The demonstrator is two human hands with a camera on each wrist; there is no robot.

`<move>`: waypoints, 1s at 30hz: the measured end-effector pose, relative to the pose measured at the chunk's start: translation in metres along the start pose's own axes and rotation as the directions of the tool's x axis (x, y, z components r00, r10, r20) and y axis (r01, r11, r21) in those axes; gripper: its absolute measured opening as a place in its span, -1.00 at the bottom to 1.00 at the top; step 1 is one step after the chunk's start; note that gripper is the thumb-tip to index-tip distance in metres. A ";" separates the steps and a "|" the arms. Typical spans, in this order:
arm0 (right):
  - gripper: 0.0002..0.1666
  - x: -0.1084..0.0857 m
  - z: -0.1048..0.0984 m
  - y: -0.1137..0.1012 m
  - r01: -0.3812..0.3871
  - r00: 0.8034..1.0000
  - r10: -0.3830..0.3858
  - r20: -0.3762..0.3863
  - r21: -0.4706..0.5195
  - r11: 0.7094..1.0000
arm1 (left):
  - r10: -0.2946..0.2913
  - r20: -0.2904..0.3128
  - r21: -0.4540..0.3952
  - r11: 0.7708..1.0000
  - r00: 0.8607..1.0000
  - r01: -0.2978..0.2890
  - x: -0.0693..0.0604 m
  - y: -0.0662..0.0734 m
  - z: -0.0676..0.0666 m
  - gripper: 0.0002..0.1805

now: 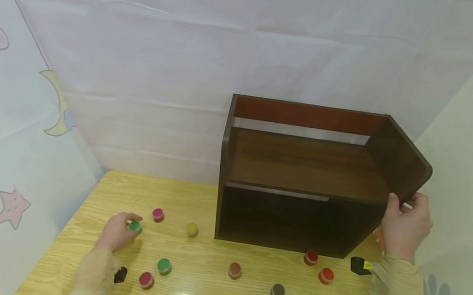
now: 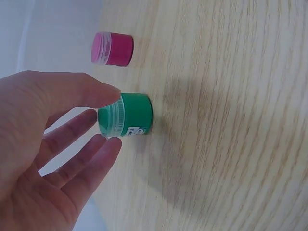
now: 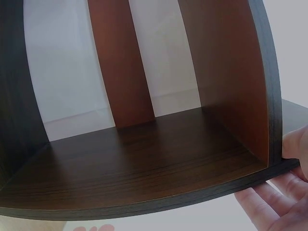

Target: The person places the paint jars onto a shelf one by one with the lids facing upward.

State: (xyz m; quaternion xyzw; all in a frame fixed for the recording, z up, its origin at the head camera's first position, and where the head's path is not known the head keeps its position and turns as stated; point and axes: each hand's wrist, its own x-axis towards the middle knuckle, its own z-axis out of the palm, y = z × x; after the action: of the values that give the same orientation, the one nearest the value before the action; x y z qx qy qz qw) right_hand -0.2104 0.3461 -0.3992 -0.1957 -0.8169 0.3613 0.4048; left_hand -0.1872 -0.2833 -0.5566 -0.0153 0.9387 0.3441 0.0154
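A small green paint jar (image 1: 135, 227) with a clear lid stands on the table at the left. My left hand (image 1: 118, 230) has its thumb on one side of the lid and curled fingertips around the other (image 2: 53, 139). The green jar (image 2: 137, 113) touches the wood with its base in the left wrist view. On the right, a dark brown two-tier shelf (image 1: 308, 166) stands on the table. My right hand (image 1: 407, 226) grips its right side panel near the middle board, thumb on one side and fingers on the other. In the right wrist view those fingers (image 3: 274, 197) lie along the board's edge.
A magenta jar (image 1: 158, 215) and a yellow jar (image 1: 192, 229) stand near the left hand. Another green jar (image 1: 164, 266), a dark red jar (image 1: 146, 280), a brown jar (image 1: 234, 270) and several others spread across the front. Two red jars, one here (image 1: 311, 258), sit before the shelf.
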 end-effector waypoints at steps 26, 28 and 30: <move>-0.57 0.000 0.002 -0.001 -0.032 0.999 0.033 0.038 -0.016 0.999 | -0.043 0.030 0.040 0.998 0.999 0.042 0.011 -0.021 0.014 -0.59; -0.57 0.000 0.003 -0.001 -0.037 0.998 0.038 0.046 -0.016 0.999 | -0.044 0.038 0.041 0.998 0.998 0.043 0.010 -0.022 0.013 -0.59; -0.57 0.001 0.005 -0.001 -0.038 0.998 0.038 0.053 -0.016 0.999 | -0.043 0.036 0.050 0.998 0.998 0.042 0.009 -0.022 0.010 -0.59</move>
State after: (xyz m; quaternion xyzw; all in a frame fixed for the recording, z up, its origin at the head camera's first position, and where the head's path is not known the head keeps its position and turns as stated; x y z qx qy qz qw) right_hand -0.2146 0.3440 -0.4001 -0.2044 -0.8261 0.3680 0.3746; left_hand -0.1951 -0.2936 -0.5789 -0.0284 0.9459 0.3206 0.0406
